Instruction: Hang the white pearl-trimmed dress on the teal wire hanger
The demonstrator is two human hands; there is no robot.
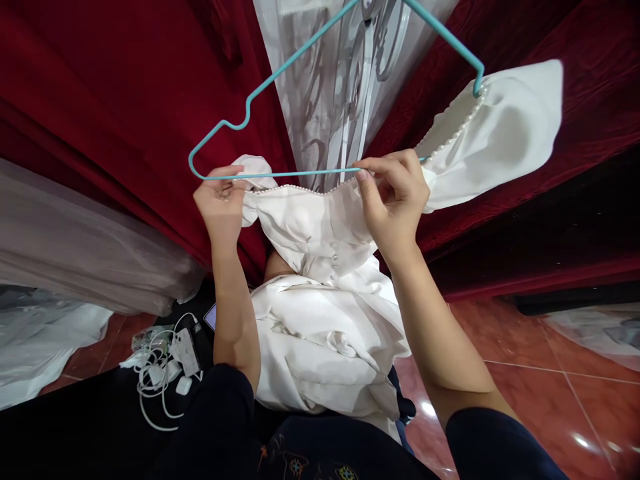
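Observation:
A white dress point(310, 223) with a pearl-trimmed neckline is spread before me, its lower folds heaped on my lap. Its right sleeve point(520, 133) hangs from one end of a teal clothes hanger point(295, 60). My left hand point(220, 207) is closed in a pinch on the dress near its left sleeve, beside the hanger's bottom bar. With thumb and forefinger, my right hand point(397, 197) pinches the bottom bar close to the pearl edge. The left end of the hanger is outside the left sleeve. Fingers partly hide both grips.
Dark red curtains point(125, 100) hang on both sides, with a white ornate metal frame point(367, 87) between them. White cables and a charger point(185, 350) lie on a black surface at lower left. Pale fabric point(75, 233) hangs at left. Reddish floor tiles point(560, 380) show at right.

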